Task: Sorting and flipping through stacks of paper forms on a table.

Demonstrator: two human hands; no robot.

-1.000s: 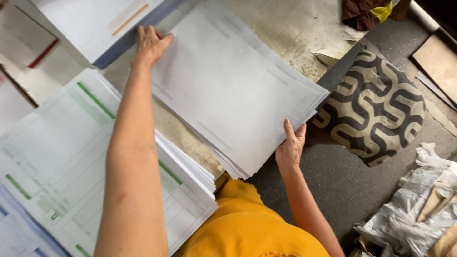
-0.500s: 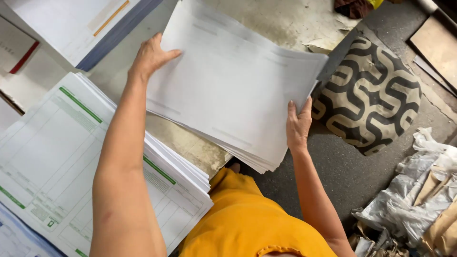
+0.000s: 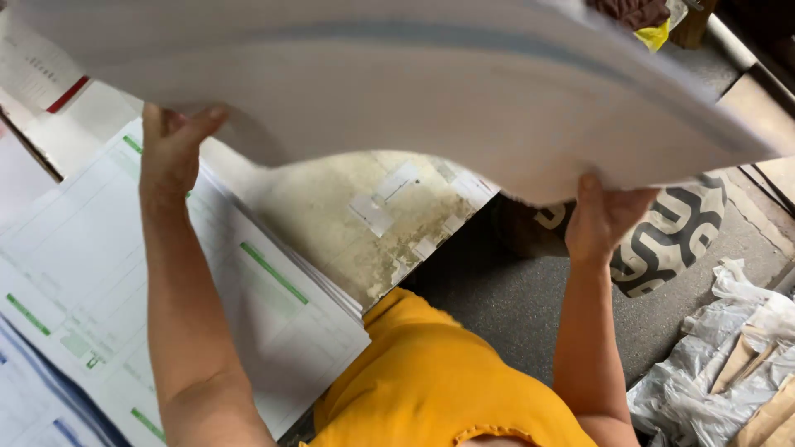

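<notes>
Stained and pale, the worktop (image 3: 364, 223) lay below the stack of white sheets (image 3: 397, 83) we held raised. Our left hand (image 3: 170, 149) gripped the stack's left edge, our right hand (image 3: 604, 219) its near edge, above a patterned cushion (image 3: 679, 240).

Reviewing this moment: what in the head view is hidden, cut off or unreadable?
- Paper stack: top side unseen, far edges cut by the frame.
- Right hand: fingertips hidden behind the stack's edge.
- Left hand: fingers hidden under the stack.
- Patterned cushion: upper part covered by the stack.
- Printed forms: print too small, left edge cropped.
</notes>
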